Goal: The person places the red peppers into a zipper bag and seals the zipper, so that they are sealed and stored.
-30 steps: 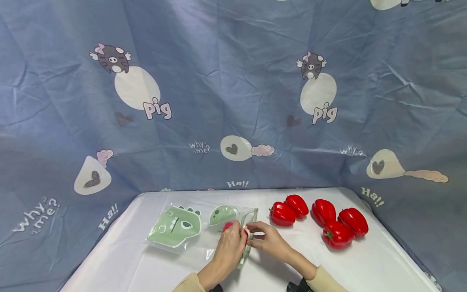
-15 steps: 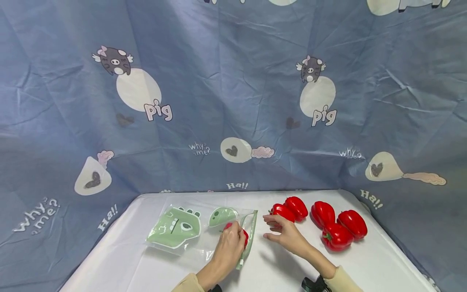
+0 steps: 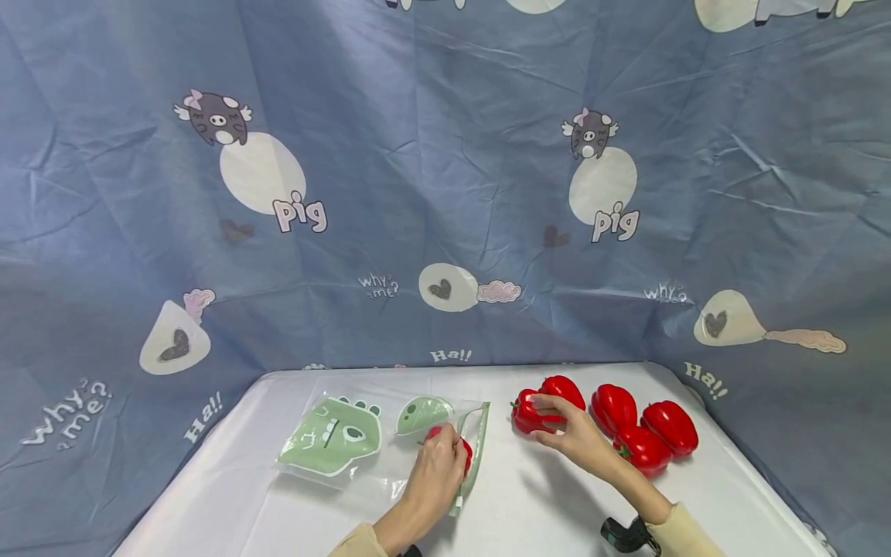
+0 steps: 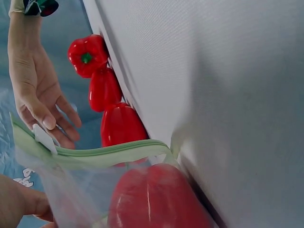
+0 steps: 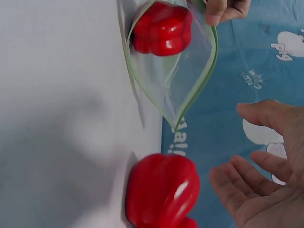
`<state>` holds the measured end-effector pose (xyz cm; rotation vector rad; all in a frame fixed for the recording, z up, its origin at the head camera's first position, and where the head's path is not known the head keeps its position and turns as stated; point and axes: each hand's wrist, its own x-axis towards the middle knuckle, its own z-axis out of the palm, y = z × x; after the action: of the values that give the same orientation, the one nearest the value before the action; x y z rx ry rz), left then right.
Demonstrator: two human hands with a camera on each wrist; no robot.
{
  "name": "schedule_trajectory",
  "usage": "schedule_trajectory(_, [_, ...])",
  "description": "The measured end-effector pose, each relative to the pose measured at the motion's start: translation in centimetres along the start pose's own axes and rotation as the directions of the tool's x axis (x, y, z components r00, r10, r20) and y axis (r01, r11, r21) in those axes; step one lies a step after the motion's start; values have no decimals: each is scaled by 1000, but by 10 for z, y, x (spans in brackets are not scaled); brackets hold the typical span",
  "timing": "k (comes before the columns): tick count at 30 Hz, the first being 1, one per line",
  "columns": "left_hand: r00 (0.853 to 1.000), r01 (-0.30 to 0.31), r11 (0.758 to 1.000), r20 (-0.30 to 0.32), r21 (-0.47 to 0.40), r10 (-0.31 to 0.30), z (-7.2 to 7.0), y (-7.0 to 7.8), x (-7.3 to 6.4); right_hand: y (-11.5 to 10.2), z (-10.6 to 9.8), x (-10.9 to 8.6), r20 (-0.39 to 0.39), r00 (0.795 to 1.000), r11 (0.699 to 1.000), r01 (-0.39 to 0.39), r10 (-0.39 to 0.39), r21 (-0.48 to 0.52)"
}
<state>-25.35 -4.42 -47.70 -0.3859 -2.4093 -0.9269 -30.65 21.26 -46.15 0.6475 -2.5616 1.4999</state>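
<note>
Head view: the right hand [image 3: 581, 441] is spread, thumb apart from the fingers, beside the leftmost loose red bell pepper [image 3: 525, 415] on the white-covered bench [image 3: 518, 507]; the right wrist view shows a gap, no contact. The left hand [image 3: 435, 468] pinches the green rim of the clear dinosaur-print zip bag [image 3: 334, 433], whose mouth gapes toward the loose peppers. One bagged pepper [image 5: 164, 28] lies just inside that mouth; four other bell peppers [image 3: 614, 408] lie beyond the leftmost one. Handling estimate: the pepper's skin is glossy and probably slippery, the body firm and fairly light; weight unverified. Best hold: thumb and fingers on opposite lobed flanks, using the grooves, squeezing only moderately. The bag film looks thin and limp, likely to fold if pushed; best held at the stiffer green rim.
</note>
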Motion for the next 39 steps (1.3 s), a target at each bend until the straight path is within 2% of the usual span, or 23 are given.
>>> schedule_trajectory(4, [1000,-5,1000,4,2,5,1,-1,0,1,-5,0,-3,1000,1000,-8,8,-2])
schedule_trajectory(14, [999,-28,1000,-32,7,28,2,-3,1,10,-15,4,-27,998,998,-49,48,-47])
schedule_trajectory(23, [1000,-24,1000,-17,7,24,1,-4,1,23,-24,11,-27,999,991,-44,41,-125])
schedule_trajectory(29, [1000,-9,1000,-14,21,10,1,-6,2,31,-24,18,-21,999,991,-49,47,-128])
schedule_trajectory(39, [1000,-9,1000,-15,12,9,-1,-6,2,41,-22,29,-49,992,981,-120,114,-151])
